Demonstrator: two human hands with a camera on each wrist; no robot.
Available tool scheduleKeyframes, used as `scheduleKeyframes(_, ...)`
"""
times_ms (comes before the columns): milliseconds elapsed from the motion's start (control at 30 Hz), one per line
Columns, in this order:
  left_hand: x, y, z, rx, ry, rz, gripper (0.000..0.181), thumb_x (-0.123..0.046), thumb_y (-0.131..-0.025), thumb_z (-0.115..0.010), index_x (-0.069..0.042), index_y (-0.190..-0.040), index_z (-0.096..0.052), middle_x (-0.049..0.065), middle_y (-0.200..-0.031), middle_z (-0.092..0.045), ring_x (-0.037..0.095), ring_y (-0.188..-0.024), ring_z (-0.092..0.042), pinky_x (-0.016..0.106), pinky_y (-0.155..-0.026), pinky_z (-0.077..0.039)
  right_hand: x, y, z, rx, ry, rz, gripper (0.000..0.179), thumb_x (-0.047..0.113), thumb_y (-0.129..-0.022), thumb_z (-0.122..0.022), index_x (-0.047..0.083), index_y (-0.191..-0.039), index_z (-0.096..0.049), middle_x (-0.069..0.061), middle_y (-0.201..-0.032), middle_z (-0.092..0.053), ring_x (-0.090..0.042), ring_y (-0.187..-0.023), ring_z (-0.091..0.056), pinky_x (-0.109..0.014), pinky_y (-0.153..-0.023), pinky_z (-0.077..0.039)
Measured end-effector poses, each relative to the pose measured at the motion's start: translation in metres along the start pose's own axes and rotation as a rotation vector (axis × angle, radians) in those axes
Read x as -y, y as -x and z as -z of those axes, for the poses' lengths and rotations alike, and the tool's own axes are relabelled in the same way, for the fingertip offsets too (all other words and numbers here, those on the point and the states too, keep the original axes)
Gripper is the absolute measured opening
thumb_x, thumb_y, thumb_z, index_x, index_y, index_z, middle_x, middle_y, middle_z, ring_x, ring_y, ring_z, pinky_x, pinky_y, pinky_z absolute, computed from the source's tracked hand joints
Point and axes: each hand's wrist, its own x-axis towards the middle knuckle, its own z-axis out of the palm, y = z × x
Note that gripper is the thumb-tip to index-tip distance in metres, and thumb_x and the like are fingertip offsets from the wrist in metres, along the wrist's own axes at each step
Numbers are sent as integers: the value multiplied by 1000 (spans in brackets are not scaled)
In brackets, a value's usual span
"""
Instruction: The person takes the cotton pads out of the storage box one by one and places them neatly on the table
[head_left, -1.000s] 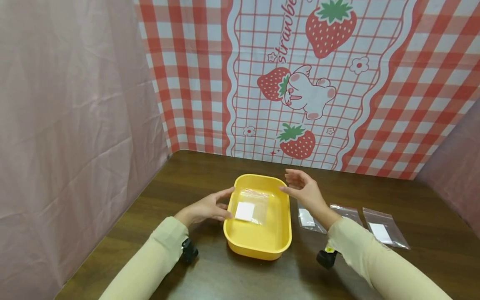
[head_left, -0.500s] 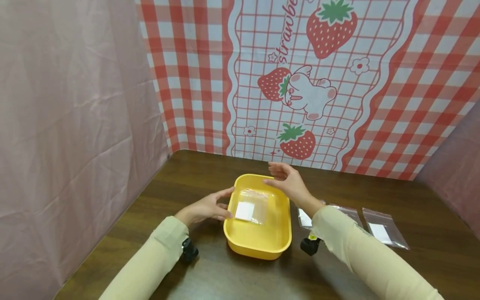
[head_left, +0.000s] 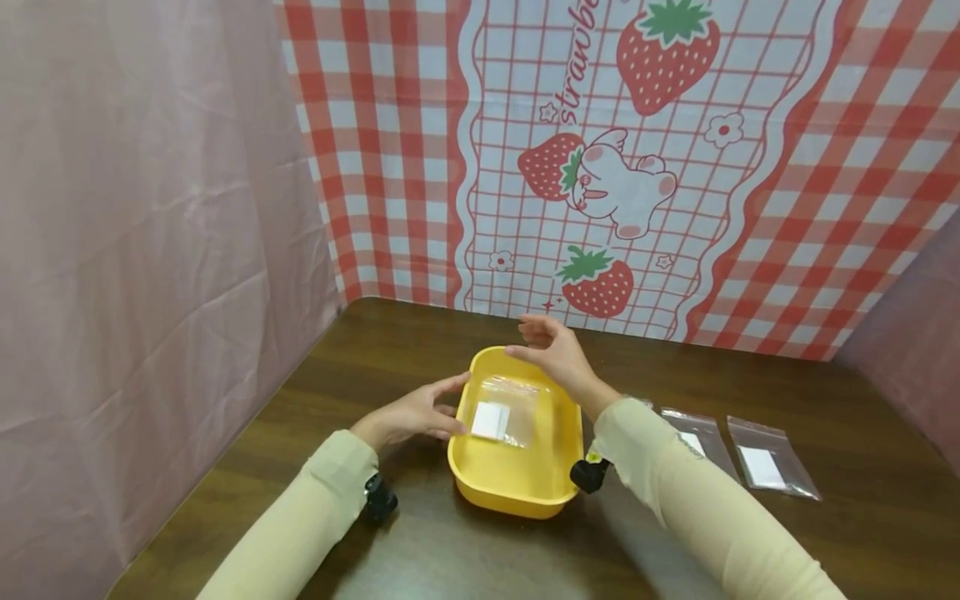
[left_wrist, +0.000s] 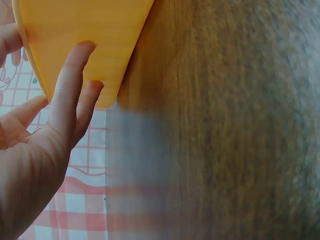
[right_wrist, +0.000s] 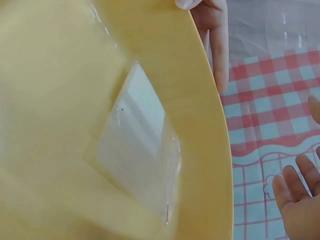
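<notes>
A yellow tub (head_left: 517,479) stands on the table. Inside it lies a clear zip bag (head_left: 520,412) with a white rectangle in it, also visible in the right wrist view as a bag (right_wrist: 135,145). My left hand (head_left: 408,414) holds the tub's left side. In the left wrist view its fingers (left_wrist: 70,87) lie along the outer wall, and in the right wrist view its thumb tip laps over the rim. My right hand (head_left: 558,358) hovers at the far right rim, fingers loose and holding nothing. The right wrist view shows its fingers (right_wrist: 295,187) apart from the tub.
Two more zip bags with white rectangles lie on the table to the right: a nearer bag (head_left: 697,442) and a farther bag (head_left: 772,458). Another bag (head_left: 641,402) is mostly hidden behind the right forearm. A checked strawberry curtain (head_left: 600,192) hangs behind the table (head_left: 360,367).
My right hand has moved left over the tub's far right corner, its forearm now covering more of the nearest bag. The left hand, the tub and the bag inside it stay in place.
</notes>
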Motion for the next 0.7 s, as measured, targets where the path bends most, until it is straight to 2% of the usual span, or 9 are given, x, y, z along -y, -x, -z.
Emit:
scheduleKeyframes(133,-1,0,0,-4,-4,7,84,6,-82,-65,-14,-150,-19,26,-138,-37,33,-106,-57,37,-79,-54,-1,-6,-5,-22,-18,-27,61,23,-78,-77,9,-131,-50,-11,-123,-52,-26,-113,-49,-38,-96,-43)
scheduleKeyframes(300,-2,0,0,-8,2,17,84,6,-82,-65,-14,-150,-19,28,-131,-44,32,-105,-57,37,-78,-54,-7,-13,-12,-27,-31,-49,58,22,-79,-76,11,-129,-51,-9,-122,-53,-25,-113,-49,-36,-94,-44)
scheduleKeyframes(633,-2,1,2,2,7,16,86,5,-81,-67,-15,-150,-19,29,-134,-41,32,-108,-56,37,-79,-54,-26,-15,-29,90,-44,-58,55,12,-79,-75,2,-128,-51,-19,-124,-52,-35,-117,-47,-41,-97,-42)
scheduleKeyframes(700,-1,1,2,5,9,17,86,4,-81,-67,-15,-150,-19,29,-134,-41,33,-108,-56,37,-79,-54,-21,-9,-30,136,-17,-53,55,9,-80,-74,-3,-128,-50,-23,-125,-51,-38,-117,-45,-43,-98,-40)
